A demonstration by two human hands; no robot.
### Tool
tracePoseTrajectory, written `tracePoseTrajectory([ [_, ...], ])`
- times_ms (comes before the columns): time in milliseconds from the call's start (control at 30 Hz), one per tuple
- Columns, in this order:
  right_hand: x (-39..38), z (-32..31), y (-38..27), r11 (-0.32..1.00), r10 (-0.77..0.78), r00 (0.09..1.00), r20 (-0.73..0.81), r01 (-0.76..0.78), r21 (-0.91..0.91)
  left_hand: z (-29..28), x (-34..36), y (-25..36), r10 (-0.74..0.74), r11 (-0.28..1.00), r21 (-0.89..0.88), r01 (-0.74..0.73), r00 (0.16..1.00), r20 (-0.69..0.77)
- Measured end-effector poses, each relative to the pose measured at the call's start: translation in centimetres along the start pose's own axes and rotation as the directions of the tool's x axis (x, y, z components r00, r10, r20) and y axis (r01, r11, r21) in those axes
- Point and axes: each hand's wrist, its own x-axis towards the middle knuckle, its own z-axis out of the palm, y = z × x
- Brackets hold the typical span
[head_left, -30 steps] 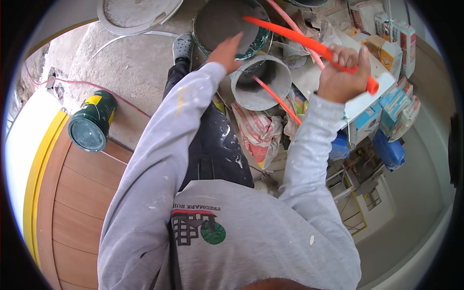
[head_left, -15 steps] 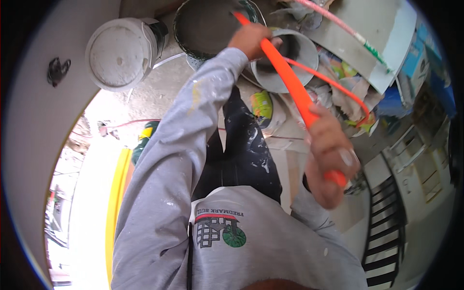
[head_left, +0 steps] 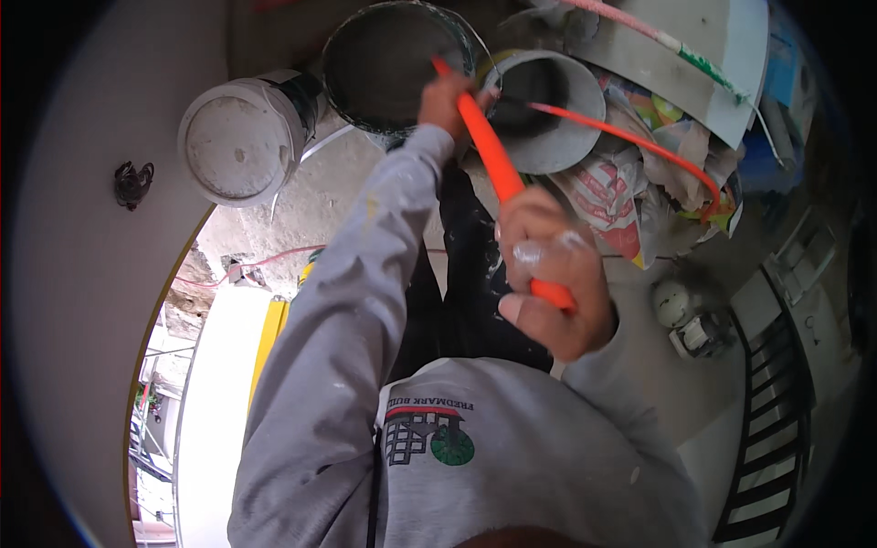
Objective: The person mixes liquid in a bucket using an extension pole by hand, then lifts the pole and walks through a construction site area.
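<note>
Setting: rough concrete floor (head_left: 301, 205), cluttered work corner seen from above; bright doorway opening at lower left.
Right hand: right hand (head_left: 548, 274) fisted around the lower end of the orange pole (head_left: 493, 164), fingers wrapped tight, close to the chest.
Left hand: left hand (head_left: 448, 96) closed on the same pole higher up, just over the rim of the dark bucket (head_left: 393, 64); grey sleeve stretched out.
Pole position: runs slanted from the right fist up to the bucket edge; the far tip is hidden by the left hand, cannot tell whether it sits in the bucket.
Nearby: grey bucket (head_left: 548, 110) touching the dark one on its right; white lidded pail (head_left: 242, 137) on its side to the left; crumpled printed bags (head_left: 621, 196) and a thin orange tube (head_left: 639, 142) arching over them; pale board (head_left: 703, 55) leaning behind.
Risk 1: both buckets sit rim to rim, so a hard sideways push on the pole could likely tip or shove one.
Risk 2: contents of the dark bucket could slop over the rim if the pole is jerked.
Risk 3: thin tube and bags lie near the feet; a snag or trip looks possible.
Risk 4: top grip sits near the bucket edge, knuckles could get knocked.
</note>
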Motion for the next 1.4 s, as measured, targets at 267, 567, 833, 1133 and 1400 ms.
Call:
tracePoseTrajectory([
  [267,-2.5,3.6,0.6,0.982,0.171,0.985,0.015,-0.172,0.083,0.1,-8.2,-5.2,-0.042,0.999,-0.015,0.040,0.991,-0.124],
  [567,-2.0,1.6,3.1,0.997,0.040,0.999,0.032,-0.042,0.061,-2.6,1.0,-5.0,0.223,0.946,0.257,-0.198,0.972,-0.070],
  [833,-3.6,1.5,0.7,0.995,0.098,0.986,-0.136,-0.094,0.037,3.8,-3.8,-2.4,0.123,0.992,0.011,-0.123,0.992,-0.041],
  [1133,-3.4,2.7,2.3,0.985,0.138,0.989,0.058,-0.143,0.095,0.4,-6.6,-7.0,0.031,0.978,0.208,0.010,0.981,-0.191],
  [1400,0.2,-0.3,1.9,0.999,-0.009,0.998,0.057,0.012,-0.042,0.0,2.9,-4.2,0.236,0.972,0.070,-0.226,0.945,-0.225],
])
